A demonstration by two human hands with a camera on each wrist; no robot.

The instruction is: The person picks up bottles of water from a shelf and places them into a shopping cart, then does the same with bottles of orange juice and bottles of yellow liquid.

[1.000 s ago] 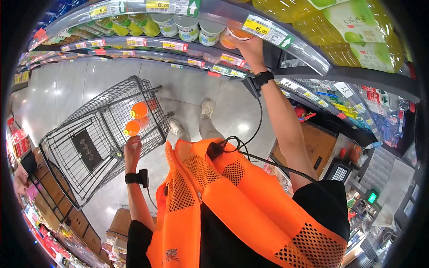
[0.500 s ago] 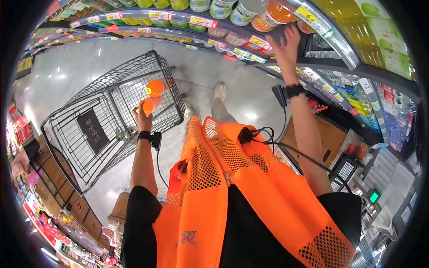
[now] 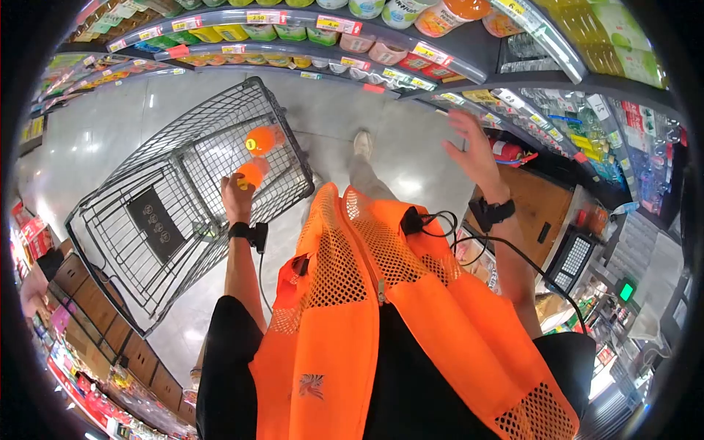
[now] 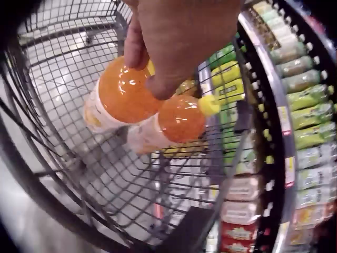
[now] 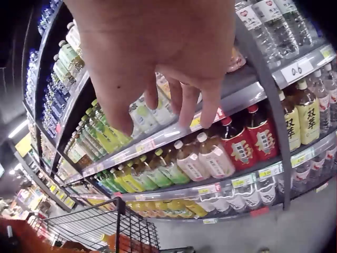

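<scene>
Two orange-drink bottles are in the wire cart (image 3: 163, 182). My left hand (image 3: 237, 198) grips the top of the nearer bottle (image 3: 250, 174); in the left wrist view the fingers of that hand (image 4: 181, 39) curl round the neck of the larger-looking bottle (image 4: 124, 95). Beside it lies the other bottle (image 4: 181, 120), with a yellow cap. My right hand (image 3: 475, 155) hangs in the air in front of the shelves, fingers spread and holding nothing. In the right wrist view this hand (image 5: 158, 63) is before rows of bottles (image 5: 205, 158), touching none of them.
Curved drink shelves (image 3: 447, 66) run along the far side and round to the right. A wooden cabinet (image 3: 532, 213) and a keypad device (image 3: 573, 262) stand at the right. A cable (image 3: 513, 253) loops from the orange vest to the right wrist. Grey floor (image 3: 323, 110) lies between cart and shelves.
My right hand has come away from the shelf, back towards my body, with nothing in it. My left hand still holds the bottle, which now stands slightly farther right in view with the cart.
</scene>
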